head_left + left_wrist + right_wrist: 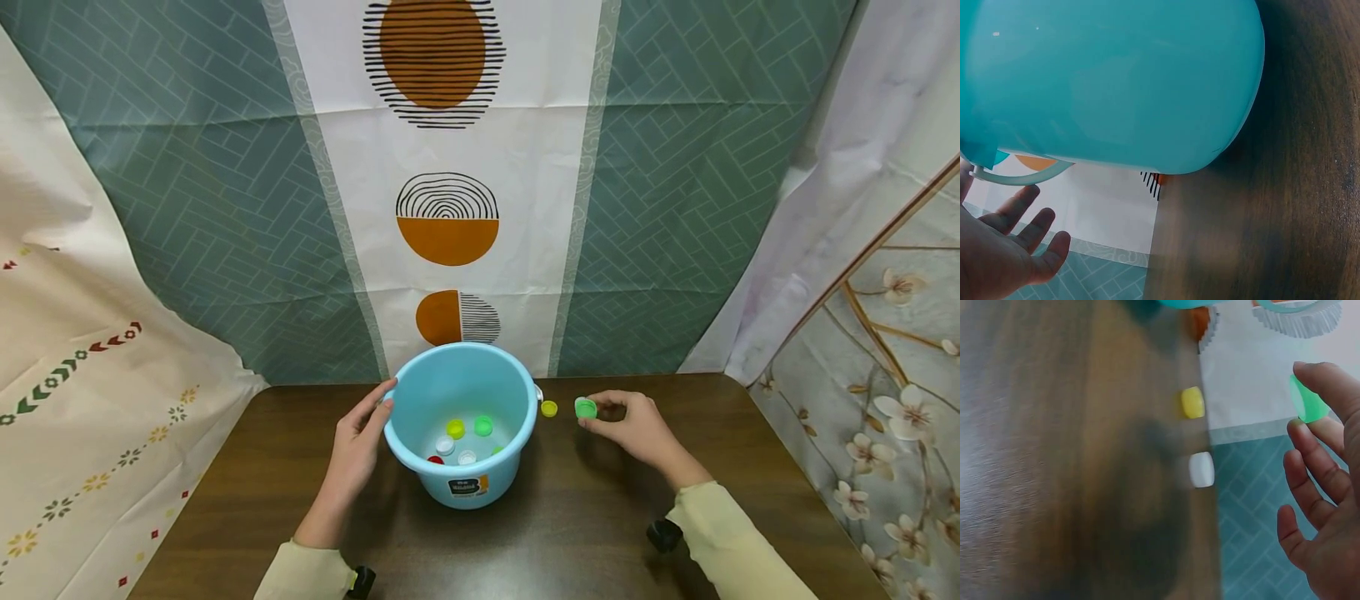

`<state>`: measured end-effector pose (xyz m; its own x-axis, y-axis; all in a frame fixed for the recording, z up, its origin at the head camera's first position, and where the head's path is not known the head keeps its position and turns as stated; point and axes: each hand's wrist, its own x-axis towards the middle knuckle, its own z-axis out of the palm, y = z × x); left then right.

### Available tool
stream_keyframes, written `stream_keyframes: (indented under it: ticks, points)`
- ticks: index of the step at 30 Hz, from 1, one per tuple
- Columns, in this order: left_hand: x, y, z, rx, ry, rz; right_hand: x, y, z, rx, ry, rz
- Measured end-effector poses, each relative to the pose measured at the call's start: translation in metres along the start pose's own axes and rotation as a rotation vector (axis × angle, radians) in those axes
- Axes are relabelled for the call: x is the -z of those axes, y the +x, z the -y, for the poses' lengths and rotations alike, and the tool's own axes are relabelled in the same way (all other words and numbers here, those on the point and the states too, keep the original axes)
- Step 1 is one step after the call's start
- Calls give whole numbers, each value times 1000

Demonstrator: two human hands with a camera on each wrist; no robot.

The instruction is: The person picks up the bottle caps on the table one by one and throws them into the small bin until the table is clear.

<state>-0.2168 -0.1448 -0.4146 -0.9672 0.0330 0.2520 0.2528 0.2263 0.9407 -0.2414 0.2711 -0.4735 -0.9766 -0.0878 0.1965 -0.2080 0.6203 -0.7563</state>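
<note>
A light-blue bucket [465, 479] stands on the table, with several green, yellow, white and red bottle caps lying inside. My left hand [358, 446] rests its thumb and a finger on the bucket's left rim. In the left wrist view the other fingers [1034, 228] of that hand are spread in the air beside the bucket handle [1029, 177]. Between thumb and finger, my right hand [633, 425] pinches a green bottle cap [586, 408] above the table, right of the bucket. Below it on the table are a yellow cap [1192, 402] and a white cap [1202, 469].
The dark wooden table [570, 533] reaches back to a hanging cloth [517, 250] with orange shapes. Patterned cloths hang at the left [97, 392] and right [855, 417] sides. Each wrist wears a small black device [663, 535].
</note>
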Motion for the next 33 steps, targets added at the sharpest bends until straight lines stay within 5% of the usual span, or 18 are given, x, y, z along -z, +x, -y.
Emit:
stream_keyframes:
  ticks: [12, 33]
  points:
    - [1, 2, 6, -41, 23, 8, 13, 18, 24, 43, 32, -74]
    - [1, 2, 7, -36, 24, 4, 4, 40, 80, 96, 76, -107]
